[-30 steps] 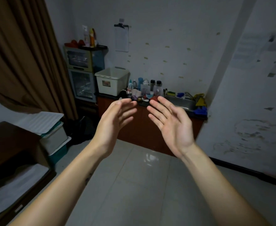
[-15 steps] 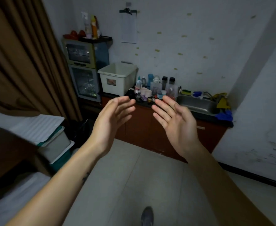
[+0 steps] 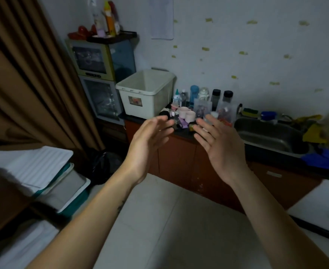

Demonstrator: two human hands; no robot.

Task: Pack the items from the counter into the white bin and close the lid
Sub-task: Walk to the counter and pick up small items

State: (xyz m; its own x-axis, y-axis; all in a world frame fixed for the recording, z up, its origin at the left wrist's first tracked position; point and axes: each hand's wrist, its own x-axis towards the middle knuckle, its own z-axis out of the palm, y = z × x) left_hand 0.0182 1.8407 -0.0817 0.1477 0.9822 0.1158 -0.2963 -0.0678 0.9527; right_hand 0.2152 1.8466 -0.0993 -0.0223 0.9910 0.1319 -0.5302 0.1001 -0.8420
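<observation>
The white bin (image 3: 147,94) stands open on the left end of the dark counter (image 3: 185,133), its lid tipped back against the wall. Right of it lies a cluster of small items: two pink cups (image 3: 187,113), several bottles (image 3: 216,98) and clear pouches (image 3: 202,108). My left hand (image 3: 148,144) and my right hand (image 3: 220,146) are raised in front of the counter, palms facing each other, fingers straight and holding nothing. Both are short of the counter edge and cover part of the items.
A steel sink (image 3: 270,135) sits right of the items, with sponges (image 3: 250,112) and blue cloth (image 3: 319,160) around it. A two-tier cabinet (image 3: 101,82) stands left of the bin, beside a brown curtain (image 3: 29,78). Stacked bins (image 3: 62,183) sit on the pale tiled floor at left.
The counter and bin have grown larger and nearer as I walk toward them. Both hands stay raised and open, holding the same pose.
</observation>
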